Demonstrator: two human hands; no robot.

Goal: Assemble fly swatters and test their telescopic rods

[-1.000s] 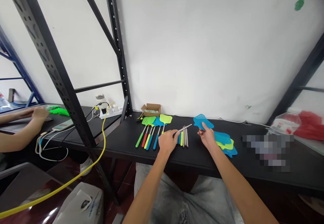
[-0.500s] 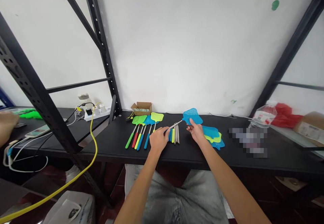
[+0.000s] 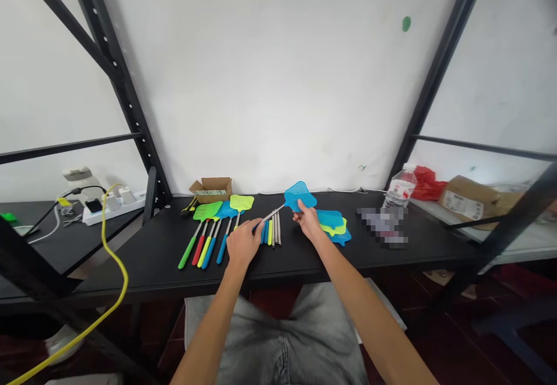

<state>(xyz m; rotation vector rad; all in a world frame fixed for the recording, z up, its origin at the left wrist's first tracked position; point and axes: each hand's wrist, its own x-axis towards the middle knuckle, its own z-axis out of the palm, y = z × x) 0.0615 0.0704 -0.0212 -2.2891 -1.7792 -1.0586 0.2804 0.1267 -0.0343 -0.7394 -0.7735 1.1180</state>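
A: Where is the left hand point(image 3: 243, 243), and what has it got?

B: Just below the centre of the frame, fingers clamped on a thin metal rod point(image 3: 273, 213). A bit of blue shows where the rod leaves the grip.

A: And the right hand point(image 3: 307, 220)?

B: Right of centre, thumb pressed on the face of a blue mesh head point(image 3: 299, 194), fingers beneath. The head is raised over the worktop point(image 3: 282, 264), its narrow neck pointing to the left of the frame.

A: Which step would you say this is?

B: Fitting, I judge: the rod's tip meets the neck. I can't tell whether it sits inside or only touches.

A: So what would the next move call for?

B: A firm hold on each of the 2 pieces, rod and neck in line, then a push along the rod's length. The thin neck might bend if pushed crooked.

A: What lies around them?

B: 5 swatters point(image 3: 206, 252) at centre left, loose silver rods point(image 3: 277, 229) between the hands, and a stack of blue and yellow heads point(image 3: 335, 228) beside the right wrist.
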